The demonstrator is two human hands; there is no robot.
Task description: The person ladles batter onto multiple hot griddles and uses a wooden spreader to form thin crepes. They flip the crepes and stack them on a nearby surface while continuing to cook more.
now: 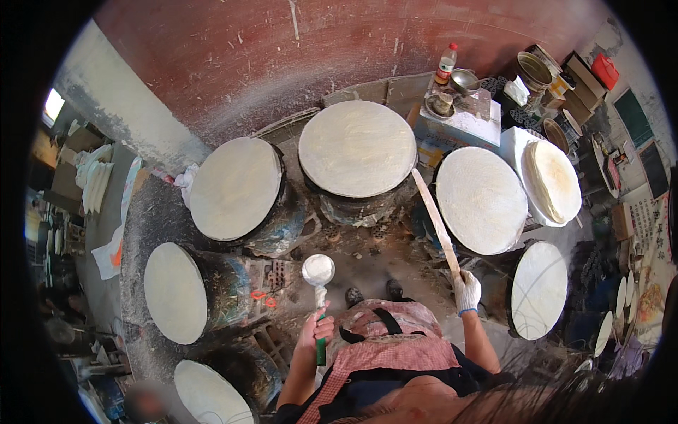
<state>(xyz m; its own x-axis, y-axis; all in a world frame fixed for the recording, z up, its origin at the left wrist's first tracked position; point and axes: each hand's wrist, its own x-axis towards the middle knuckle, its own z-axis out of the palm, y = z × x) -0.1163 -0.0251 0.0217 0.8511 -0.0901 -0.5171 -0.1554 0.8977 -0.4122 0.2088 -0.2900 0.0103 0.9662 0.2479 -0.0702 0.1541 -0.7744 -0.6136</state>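
My bare left hand [314,329] grips the green handle of a ladle [318,270]; its round bowl holds white flour or batter, which I cannot tell apart. In a white knit glove, my right hand [467,290] holds a long flat wooden spatula [435,222]. The spatula's far tip meets the right edge of a large pale round flatbread [357,148] on the middle stove, or lies just beside it. Another flatbread [482,200] lies right of the spatula, and one more [236,189] is at the left. All these rounds cover the tops of drum-like stoves.
Further rounds sit on stoves at left [176,293], lower left [212,395] and right [539,290]. Stacked flatbreads [553,181] rest on a white box. A covered box [458,127] bears a bottle [446,64] and metal bowls [465,81]. A red wall [238,69] stands behind.
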